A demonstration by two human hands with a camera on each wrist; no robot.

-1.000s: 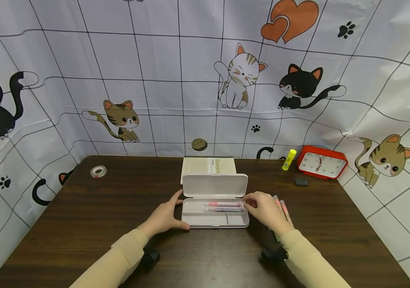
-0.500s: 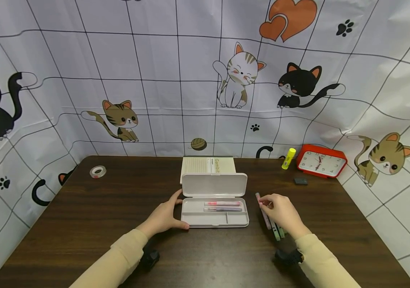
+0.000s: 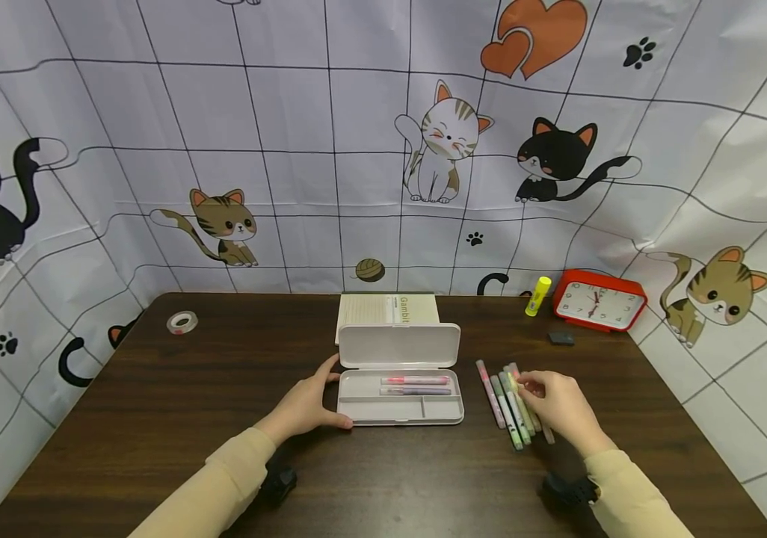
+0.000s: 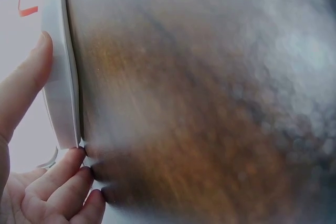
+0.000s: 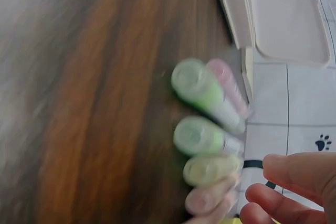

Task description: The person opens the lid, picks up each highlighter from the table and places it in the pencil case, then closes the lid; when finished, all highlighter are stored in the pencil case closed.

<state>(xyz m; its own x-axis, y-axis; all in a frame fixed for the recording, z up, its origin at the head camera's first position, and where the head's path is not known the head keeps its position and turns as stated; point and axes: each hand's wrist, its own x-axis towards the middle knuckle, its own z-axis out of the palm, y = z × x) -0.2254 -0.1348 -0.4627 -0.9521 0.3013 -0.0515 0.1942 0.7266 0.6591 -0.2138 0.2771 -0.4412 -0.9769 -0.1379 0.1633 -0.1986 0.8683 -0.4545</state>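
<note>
**Ana:** Pens point(image 3: 510, 404), a loose row of pastel ones, lie on the dark table point(image 3: 155, 418) just to the right of the open pencil case point(image 3: 400, 407). Two more pens point(image 3: 416, 385) already sit in the long upper compartment of its tray.

**Ben:** So where do you judge the work to stand?

**Ana:** I'd say partway through filling the case, at the picking-up step. The right hand point(image 3: 561, 409) rests over the far side of the row, fingertips down among the pens.

**Ben:** Does it have one yet?

**Ana:** I cannot tell. From the head view the fingers curl down onto the row, but whether they pinch a single pen is hidden. The right wrist view point(image 5: 210, 129) is blurred: it shows the capped ends side by side and fingertips just beside them, not clearly closed round any.

**Ben:** And the other hand?

**Ana:** The left hand point(image 3: 306, 407) steadies the case at its left end, thumb on the far corner and fingers against the near one. The left wrist view shows the thumb point(image 4: 26, 82) lying straight along the white edge, a bracing touch rather than a grip.

**Ben:** What does the next move call for?

**Ana:** In my judgement, separating one pen from its touching neighbours, then carrying it left over the tray wall and laying it parallel to the two inside.
</note>
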